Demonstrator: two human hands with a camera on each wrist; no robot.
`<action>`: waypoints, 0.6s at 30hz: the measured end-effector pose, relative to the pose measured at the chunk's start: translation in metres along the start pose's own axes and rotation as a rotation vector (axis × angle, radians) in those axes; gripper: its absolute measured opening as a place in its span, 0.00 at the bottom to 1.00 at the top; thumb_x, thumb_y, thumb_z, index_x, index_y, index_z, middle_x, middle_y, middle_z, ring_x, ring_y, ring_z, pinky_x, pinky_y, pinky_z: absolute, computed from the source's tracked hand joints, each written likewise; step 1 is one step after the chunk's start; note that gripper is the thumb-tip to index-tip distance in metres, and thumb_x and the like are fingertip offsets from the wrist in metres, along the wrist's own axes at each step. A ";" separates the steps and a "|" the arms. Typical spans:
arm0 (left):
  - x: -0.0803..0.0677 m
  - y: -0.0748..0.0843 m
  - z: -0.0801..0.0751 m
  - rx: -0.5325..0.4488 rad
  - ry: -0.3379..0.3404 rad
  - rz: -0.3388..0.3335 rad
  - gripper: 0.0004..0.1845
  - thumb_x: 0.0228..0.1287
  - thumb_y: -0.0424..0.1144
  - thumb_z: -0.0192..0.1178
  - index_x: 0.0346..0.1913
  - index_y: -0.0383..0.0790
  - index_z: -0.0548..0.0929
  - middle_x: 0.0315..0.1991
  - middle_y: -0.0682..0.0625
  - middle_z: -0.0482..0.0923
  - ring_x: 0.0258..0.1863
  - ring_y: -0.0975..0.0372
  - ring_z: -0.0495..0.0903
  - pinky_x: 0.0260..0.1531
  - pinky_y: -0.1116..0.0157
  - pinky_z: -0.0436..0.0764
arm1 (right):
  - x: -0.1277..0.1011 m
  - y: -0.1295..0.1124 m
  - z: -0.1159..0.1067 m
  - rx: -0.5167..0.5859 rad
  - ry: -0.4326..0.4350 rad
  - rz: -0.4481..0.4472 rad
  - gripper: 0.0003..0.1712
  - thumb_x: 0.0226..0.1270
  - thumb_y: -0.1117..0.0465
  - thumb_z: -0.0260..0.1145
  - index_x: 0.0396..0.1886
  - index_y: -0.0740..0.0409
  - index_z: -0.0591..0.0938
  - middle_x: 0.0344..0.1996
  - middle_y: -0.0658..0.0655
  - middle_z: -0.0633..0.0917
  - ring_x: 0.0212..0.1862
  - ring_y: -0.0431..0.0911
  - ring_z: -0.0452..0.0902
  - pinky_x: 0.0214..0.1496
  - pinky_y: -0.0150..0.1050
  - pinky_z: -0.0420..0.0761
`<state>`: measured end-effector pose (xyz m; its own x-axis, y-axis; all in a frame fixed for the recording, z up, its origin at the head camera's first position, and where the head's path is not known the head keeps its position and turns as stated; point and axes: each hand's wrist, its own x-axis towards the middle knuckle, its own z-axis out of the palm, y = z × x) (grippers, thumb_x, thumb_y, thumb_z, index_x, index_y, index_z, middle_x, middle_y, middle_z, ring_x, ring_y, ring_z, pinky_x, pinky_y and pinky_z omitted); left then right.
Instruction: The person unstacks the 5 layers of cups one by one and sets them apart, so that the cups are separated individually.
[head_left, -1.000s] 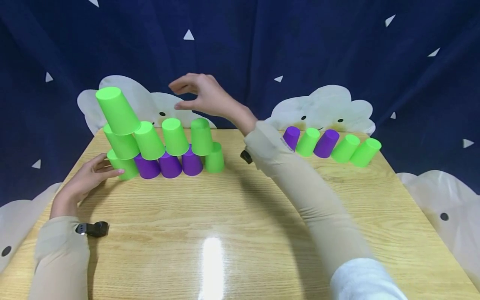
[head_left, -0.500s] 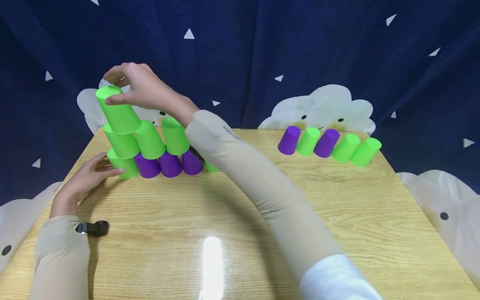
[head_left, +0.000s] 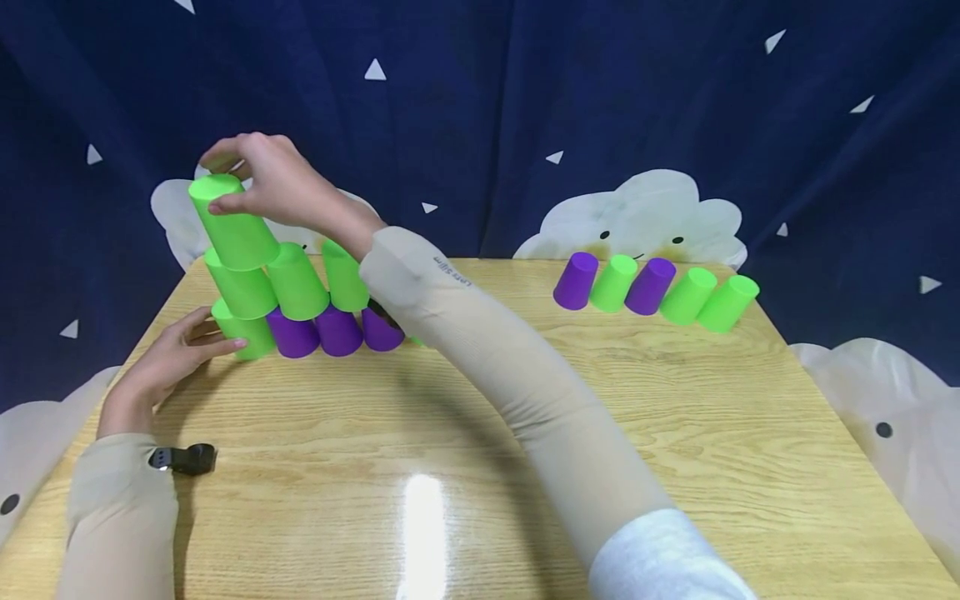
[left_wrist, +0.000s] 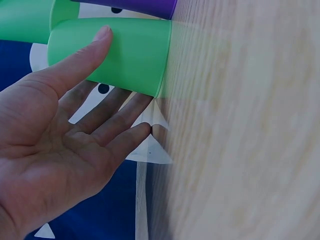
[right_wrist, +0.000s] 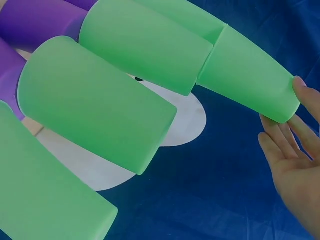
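Green and purple plastic cups stand upside down in a stack at the table's left. My left hand (head_left: pixel 174 357) is at the bottom-left green cup (head_left: pixel 251 333), its thumb along the front and its fingers behind; the left wrist view shows the thumb resting on that cup (left_wrist: pixel 125 52). My right hand (head_left: pixel 273 183) holds the topmost green cup (head_left: pixel 236 229) near its narrow upper end, thumb in front and fingers behind. That cup (right_wrist: pixel 250 75) sits above the second-row green cups (head_left: pixel 242 287). My right sleeve hides the right end of the stack.
Several cups stand in a row at the table's back right, among them a purple cup (head_left: pixel 576 282) and a green cup (head_left: pixel 729 303). Behind the wooden table (head_left: pixel 300 500) hangs a dark blue curtain (head_left: pixel 450 100) with white clouds and triangles.
My right hand has moved left from above the second row to the topmost cup and now holds it. My left hand has stayed at the bottom-left cup.
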<state>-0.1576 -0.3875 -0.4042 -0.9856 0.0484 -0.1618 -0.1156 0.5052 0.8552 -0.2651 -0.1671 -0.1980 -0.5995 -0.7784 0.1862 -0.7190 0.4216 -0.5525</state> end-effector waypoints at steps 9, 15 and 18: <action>-0.001 -0.001 -0.002 0.008 0.003 0.007 0.44 0.72 0.47 0.59 0.79 0.39 0.44 0.70 0.28 0.56 0.56 0.69 0.68 0.65 0.39 0.58 | -0.012 -0.005 -0.010 0.055 0.018 -0.044 0.34 0.60 0.54 0.74 0.66 0.55 0.75 0.62 0.47 0.77 0.58 0.32 0.74 0.52 0.13 0.66; -0.002 -0.001 -0.002 0.029 0.011 0.008 0.44 0.71 0.47 0.59 0.78 0.38 0.46 0.69 0.30 0.58 0.49 0.79 0.67 0.59 0.67 0.70 | -0.038 -0.006 -0.023 0.182 0.059 -0.110 0.34 0.60 0.59 0.74 0.65 0.59 0.75 0.61 0.51 0.78 0.57 0.31 0.74 0.54 0.14 0.65; -0.001 -0.001 -0.001 0.022 0.009 0.003 0.43 0.72 0.46 0.58 0.78 0.37 0.45 0.69 0.29 0.57 0.47 0.80 0.65 0.63 0.61 0.67 | -0.057 -0.001 -0.029 0.228 0.095 -0.150 0.32 0.59 0.61 0.75 0.63 0.62 0.77 0.58 0.53 0.79 0.54 0.32 0.76 0.56 0.16 0.67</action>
<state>-0.1566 -0.3888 -0.4048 -0.9871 0.0417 -0.1549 -0.1105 0.5235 0.8448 -0.2400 -0.1099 -0.1846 -0.5304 -0.7723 0.3495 -0.7113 0.1811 -0.6792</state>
